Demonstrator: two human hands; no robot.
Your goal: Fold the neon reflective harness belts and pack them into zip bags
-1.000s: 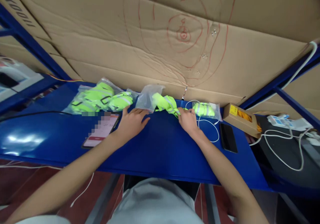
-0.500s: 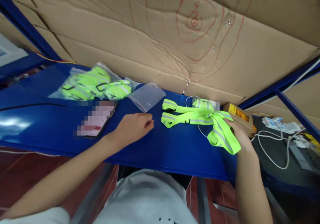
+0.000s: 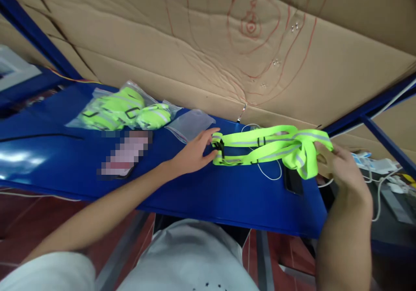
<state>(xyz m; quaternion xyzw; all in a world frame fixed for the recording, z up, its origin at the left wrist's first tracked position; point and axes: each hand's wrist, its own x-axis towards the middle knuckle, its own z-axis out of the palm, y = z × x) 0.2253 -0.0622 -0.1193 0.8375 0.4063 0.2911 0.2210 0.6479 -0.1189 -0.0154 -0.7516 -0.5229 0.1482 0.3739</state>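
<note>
A neon-yellow reflective strap harness (image 3: pixel 269 141) with grey stripes and black buckles stretches across the right half of the blue table. My right hand (image 3: pixel 344 165) is closed on its bunched, looped end, slightly blurred. At the opposite end, my left hand (image 3: pixel 195 153) has thumb and fingers apart, on either side of the folded loops and black clips; whether the fingertips touch them I cannot tell. An unfilled clear zip bag (image 3: pixel 191 125) lies just beyond my left hand. Farther left are bagged yellow harnesses (image 3: pixel 120 109).
A phone (image 3: pixel 125 154) with a blurred-out screen lies left of my left hand. Under the harness are a white cable (image 3: pixel 271 178) and a dark phone-like object (image 3: pixel 293 181). A cardboard panel (image 3: pixel 162 57) walls the back. White cables and packets (image 3: pixel 373 163) clutter the right.
My right hand has moved right and pulled the harness straighter, uncovering the dark object. My left hand has moved right and opened from a loose fist, reaching the harness end.
</note>
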